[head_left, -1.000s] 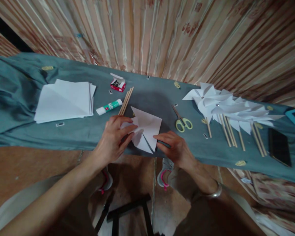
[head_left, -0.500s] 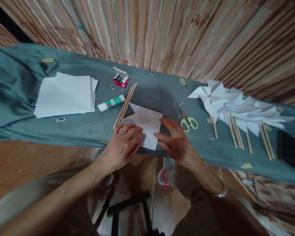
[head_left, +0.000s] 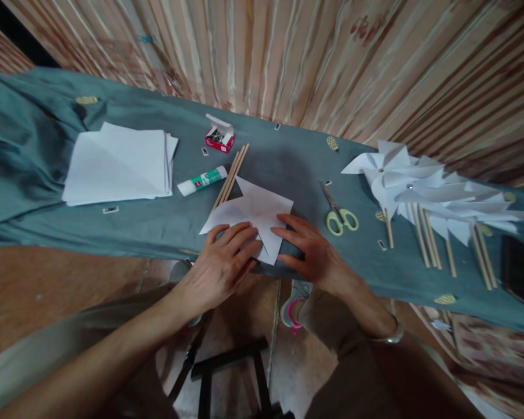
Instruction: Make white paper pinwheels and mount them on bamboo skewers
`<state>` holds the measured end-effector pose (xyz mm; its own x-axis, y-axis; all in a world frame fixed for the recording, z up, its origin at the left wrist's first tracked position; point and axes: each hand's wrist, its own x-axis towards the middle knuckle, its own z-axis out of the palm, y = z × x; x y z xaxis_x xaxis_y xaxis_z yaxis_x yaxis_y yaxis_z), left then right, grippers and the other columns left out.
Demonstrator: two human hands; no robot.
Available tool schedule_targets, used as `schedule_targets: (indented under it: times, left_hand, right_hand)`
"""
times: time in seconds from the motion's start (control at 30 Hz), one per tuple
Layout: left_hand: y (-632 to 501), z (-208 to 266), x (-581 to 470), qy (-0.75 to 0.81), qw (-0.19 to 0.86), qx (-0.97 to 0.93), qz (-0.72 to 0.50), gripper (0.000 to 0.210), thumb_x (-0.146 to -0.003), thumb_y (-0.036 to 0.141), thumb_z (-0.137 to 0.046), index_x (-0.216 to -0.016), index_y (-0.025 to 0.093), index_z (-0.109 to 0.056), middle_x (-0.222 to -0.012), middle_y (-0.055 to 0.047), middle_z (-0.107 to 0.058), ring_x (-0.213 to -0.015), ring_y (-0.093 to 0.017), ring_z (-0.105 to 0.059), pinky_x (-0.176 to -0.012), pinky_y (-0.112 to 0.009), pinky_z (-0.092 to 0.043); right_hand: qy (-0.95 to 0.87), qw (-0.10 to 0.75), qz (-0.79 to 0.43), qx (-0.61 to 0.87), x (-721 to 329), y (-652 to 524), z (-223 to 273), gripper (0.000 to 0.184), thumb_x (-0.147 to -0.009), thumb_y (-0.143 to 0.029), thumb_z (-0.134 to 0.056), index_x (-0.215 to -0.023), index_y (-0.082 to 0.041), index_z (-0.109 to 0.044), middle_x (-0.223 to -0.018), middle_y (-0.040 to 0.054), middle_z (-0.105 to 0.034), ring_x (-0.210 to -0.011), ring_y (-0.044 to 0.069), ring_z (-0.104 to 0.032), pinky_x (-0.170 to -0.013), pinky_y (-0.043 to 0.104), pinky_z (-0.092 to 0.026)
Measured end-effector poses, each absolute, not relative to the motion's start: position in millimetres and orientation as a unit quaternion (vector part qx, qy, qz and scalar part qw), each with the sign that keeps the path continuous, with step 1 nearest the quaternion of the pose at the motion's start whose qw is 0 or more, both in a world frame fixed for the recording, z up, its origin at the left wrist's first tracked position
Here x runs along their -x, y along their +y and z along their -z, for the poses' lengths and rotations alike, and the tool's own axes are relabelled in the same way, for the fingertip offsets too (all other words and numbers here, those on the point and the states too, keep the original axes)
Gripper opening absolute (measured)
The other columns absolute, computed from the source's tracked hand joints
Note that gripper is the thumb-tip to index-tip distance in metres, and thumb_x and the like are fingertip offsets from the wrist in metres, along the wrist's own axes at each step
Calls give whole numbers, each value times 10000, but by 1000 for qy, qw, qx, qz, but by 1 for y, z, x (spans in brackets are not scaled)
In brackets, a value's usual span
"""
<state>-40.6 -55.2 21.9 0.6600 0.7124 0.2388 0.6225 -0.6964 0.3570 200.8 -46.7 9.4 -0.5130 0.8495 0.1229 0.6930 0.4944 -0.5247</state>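
A white square of paper [head_left: 268, 203] with slits cut in from its corners lies near the table's front edge. A pointed flap sticks out to its left. My left hand [head_left: 225, 262] rests over the lower left part, fingers bent slightly and laid on the paper, thumb apart; what lies beneath the palm is hidden. At the right edge, my right hand [head_left: 308, 250] has its fingers spread, the tips touching the paper and nothing gripped. Thin wooden sticks [head_left: 233, 174] lie just behind the flap. Green-handled scissors [head_left: 338, 212] lie right of the paper.
A paper stack [head_left: 117, 163] lies left, near a glue stick [head_left: 202, 180] and an open red box of small metal pieces [head_left: 219, 137]. Several paper pinwheels on sticks [head_left: 432, 186] overlap at right, beside a dark phone [head_left: 521, 270]. A black stool [head_left: 229, 358] stands below.
My left hand's fingers have flattened onto the paper, and the left flap now shows beyond the thumb. My right hand stays at the right edge. The whole view has shifted slightly.
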Motion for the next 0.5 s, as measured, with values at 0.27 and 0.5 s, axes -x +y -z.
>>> schedule_targets:
  times: [0.27,0.5]
  left_hand:
    - [-55,-21,40,367,118,-904,-184,246,-925,169,-490,-1138,155,-611,-1307,-145,-597,-1259,-290,-505,-1026,-513,-338]
    - [-54,-20,39,369,112,-903,-188,233,-936,187,-484,-1124,152,-618,-1284,-135,-616,-1241,-272,-525,-1043,-507,-334]
  right_hand:
    - [-844,245,-185,440,-191,-45,-11,269,-938,-275,-496,-1110,-212,-693,-1258,97,-645,-1193,241,-568,-1018,447,-457]
    - [-831,288,-229,416,-179,-31,-12,235,-934,-219,-508,-1011,-223,-730,-980,46,-749,-939,190,-668,-882,359,-504]
